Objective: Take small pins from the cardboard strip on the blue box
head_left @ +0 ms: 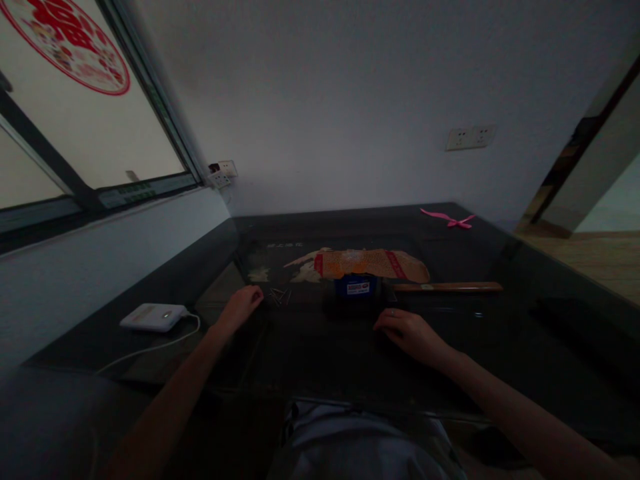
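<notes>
My left hand (244, 301) rests on the dark table with its fingers curled in, just left of a few loose thin nails (280, 296). Farther right, my right hand (411, 333) lies on the tabletop, a ring on one finger and the fingers bent together. Nothing shows in either hand. Between and beyond them sits a mallet with a dark head (356, 287) bearing a blue label. Its wooden handle (450, 287) points right, beyond my right hand. Behind the head lies a flat tan patterned piece (370, 264) with red bands; its kind is unclear.
A white power bank (154, 317) with a white cable lies at the table's left. A pink ribbon (453, 221) is at the far right corner. Pale wall with sockets (470, 137) rises behind the glossy table (300, 353). A window stands at the left.
</notes>
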{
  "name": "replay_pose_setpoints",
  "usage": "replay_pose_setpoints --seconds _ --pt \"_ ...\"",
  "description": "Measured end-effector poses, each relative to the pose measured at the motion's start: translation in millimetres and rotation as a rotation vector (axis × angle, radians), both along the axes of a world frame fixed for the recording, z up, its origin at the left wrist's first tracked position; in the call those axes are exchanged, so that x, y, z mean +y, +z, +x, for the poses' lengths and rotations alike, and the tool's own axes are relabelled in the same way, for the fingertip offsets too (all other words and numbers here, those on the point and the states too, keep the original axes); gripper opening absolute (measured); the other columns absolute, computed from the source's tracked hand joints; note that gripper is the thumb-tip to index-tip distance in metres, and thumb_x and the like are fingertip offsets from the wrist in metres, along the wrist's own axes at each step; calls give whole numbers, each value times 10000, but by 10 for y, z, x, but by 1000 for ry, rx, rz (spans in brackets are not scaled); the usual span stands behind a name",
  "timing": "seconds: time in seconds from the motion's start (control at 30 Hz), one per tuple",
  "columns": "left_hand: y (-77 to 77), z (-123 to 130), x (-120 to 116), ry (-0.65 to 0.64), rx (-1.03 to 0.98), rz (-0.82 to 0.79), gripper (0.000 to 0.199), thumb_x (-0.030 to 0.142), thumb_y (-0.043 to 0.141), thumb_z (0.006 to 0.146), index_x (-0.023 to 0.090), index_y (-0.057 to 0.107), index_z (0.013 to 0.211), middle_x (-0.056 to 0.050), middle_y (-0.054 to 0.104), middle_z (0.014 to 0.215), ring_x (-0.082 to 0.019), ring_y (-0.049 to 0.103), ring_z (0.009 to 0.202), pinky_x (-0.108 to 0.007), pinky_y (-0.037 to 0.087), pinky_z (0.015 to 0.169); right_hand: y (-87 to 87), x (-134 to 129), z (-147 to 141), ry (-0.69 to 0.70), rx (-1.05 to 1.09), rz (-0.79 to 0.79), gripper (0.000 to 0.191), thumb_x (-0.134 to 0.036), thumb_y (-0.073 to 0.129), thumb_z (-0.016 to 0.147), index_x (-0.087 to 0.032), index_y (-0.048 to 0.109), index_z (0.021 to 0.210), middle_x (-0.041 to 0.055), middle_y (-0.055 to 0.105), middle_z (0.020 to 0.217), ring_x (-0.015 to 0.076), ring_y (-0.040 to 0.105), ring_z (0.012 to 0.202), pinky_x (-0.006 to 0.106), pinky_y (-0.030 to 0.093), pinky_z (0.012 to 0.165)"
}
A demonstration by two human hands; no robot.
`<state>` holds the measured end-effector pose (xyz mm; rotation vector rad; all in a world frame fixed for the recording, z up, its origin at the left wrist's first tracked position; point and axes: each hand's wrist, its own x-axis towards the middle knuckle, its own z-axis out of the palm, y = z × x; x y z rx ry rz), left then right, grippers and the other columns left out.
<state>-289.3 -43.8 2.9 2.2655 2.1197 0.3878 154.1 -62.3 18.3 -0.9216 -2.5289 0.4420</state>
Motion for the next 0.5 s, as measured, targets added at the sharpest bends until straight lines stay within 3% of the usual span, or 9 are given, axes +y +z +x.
replay_pose_setpoints --seconds 0.2,0.33,0.5 --pt "27 25 -1 -26 -51 11 175 280 450 819 165 578 854 -65 620 870 -178 579 799 -281 429 746 -14 6 6 17 32 -3 278 -91 421 817 -206 656 912 40 642 935 148 602 854 269 474 763" --pt "136 123 -38 7 -60 111 205 293 445 830 153 575 904 -76 612 909 -193 574 821 -305 434 766 1 13 38 1 127 41 269 -100 428 821 -214 646 932 45 643 956 153 607 876 276 477 778" --pt "492 744 -18 -142 -182 323 238 289 447 854 174 531 1043 -63 581 1005 -167 557 874 -297 434 829 35 49 100 -108 236 67 257 -107 424 834 -214 631 942 51 641 934 160 611 853 278 482 770"
